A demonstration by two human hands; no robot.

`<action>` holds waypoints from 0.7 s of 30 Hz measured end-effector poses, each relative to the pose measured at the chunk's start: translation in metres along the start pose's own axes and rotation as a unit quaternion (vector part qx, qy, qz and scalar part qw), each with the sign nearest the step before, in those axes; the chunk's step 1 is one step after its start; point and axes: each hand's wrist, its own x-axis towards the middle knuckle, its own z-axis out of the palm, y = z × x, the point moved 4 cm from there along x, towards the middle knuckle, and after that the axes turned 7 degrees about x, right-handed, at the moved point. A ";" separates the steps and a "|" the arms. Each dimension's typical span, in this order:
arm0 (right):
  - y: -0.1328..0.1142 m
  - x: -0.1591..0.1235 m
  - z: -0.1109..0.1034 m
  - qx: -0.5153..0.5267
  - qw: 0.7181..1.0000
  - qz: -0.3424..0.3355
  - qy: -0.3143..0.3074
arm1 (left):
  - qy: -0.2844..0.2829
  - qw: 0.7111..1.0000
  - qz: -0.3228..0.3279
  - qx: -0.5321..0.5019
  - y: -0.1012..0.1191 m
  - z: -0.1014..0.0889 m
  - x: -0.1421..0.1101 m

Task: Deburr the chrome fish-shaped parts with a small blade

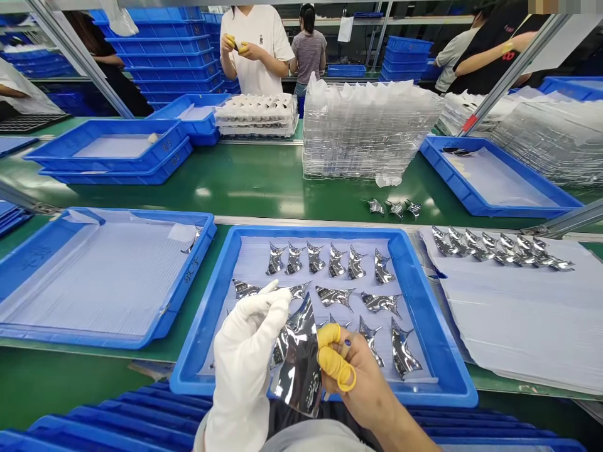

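Observation:
A glossy, dark chrome-like curved piece (pixel 301 367) with pointed corners and light markings is raised above the near side of a blue tray (pixel 436 339). My right hand (pixel 362 376), with yellow finger cots on thumb and finger, grips its right edge. A thin pen-like tool with a dark blue end (pixel 347 344) also sits in that hand. My left hand (pixel 247 358), in a white glove, is closed beside the piece's upper left; whatever its fingertips pinch is hidden. Similar shiny pieces (pixel 381 303) lie in rows on the tray's white liner, some hidden behind my hands.
Left stands a lined blue tray (pixel 146 339); right, a white sheet stack (pixel 522 320) carries a row of shiny pieces (pixel 499 248). Clear plastic trays (pixel 367 135) are piled across the green bench (pixel 235 179). A metal post (pixel 518 69) slants at right. Co-workers (pixel 257 44) stand beyond.

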 end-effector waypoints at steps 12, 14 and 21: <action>0.006 0.007 0.003 0.030 0.998 0.053 -0.006 | -0.016 0.975 0.205 0.081 0.020 0.005 -0.003; 0.003 0.007 0.003 0.023 0.999 0.030 -0.002 | -0.024 0.979 0.191 0.069 0.020 0.005 -0.001; -0.003 0.005 0.003 0.014 1.000 -0.012 0.016 | -0.036 0.994 0.100 -0.001 0.009 0.007 0.003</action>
